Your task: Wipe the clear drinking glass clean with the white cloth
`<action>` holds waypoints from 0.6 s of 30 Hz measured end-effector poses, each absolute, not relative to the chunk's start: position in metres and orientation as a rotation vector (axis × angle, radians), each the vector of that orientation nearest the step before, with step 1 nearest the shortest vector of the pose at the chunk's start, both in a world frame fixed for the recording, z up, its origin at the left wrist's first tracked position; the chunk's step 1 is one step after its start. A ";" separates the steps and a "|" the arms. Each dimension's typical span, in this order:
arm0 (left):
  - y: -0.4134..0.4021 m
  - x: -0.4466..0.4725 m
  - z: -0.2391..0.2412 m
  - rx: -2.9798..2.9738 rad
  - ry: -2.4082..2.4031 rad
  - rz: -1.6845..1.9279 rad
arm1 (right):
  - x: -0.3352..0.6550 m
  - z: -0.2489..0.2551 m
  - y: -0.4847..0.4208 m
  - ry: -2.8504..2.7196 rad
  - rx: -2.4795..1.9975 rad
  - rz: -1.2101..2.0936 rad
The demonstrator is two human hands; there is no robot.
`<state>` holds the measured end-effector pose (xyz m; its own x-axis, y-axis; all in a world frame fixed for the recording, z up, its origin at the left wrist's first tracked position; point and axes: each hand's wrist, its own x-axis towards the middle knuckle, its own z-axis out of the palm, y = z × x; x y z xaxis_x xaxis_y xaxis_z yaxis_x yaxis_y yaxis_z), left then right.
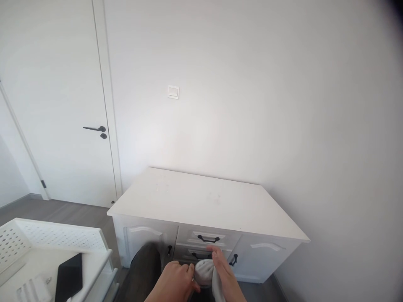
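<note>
Head view: both hands hold a grey cloth, left hand pinching, right hand draped, probably folding; keep edges aligned before the cabinet.

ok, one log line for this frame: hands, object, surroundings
left hand: gripping cloth | right hand: on cloth | cloth: grey-white, bunched between hands | cabinet: white, drawers shut | tray: lower left

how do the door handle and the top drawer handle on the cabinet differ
The door handle is a straight lever fixed at one end, with a small round piece below it; the top drawer handle is a curved pull fixed at both ends. The door handle sits on an upright door, the drawer handle low on the cabinet front. Both are black on white.
</note>
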<state>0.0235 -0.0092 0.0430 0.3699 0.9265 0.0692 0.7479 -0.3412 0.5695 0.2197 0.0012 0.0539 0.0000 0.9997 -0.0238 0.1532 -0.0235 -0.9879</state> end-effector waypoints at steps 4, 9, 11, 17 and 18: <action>-0.009 0.011 0.048 1.740 1.209 0.504 | 0.214 0.061 -0.013 -1.364 -1.225 1.174; -0.006 0.014 0.039 1.275 0.866 0.527 | 0.213 0.061 -0.017 -1.455 -1.236 0.994; -0.003 0.022 0.031 1.516 1.034 0.628 | 0.215 0.054 -0.008 -1.437 -1.264 0.946; 0.000 0.025 0.013 2.478 1.482 0.546 | 0.216 0.028 0.012 -1.135 -1.367 1.110; 0.000 0.023 0.014 2.499 1.459 0.491 | 0.215 0.026 0.011 -1.150 -1.340 1.123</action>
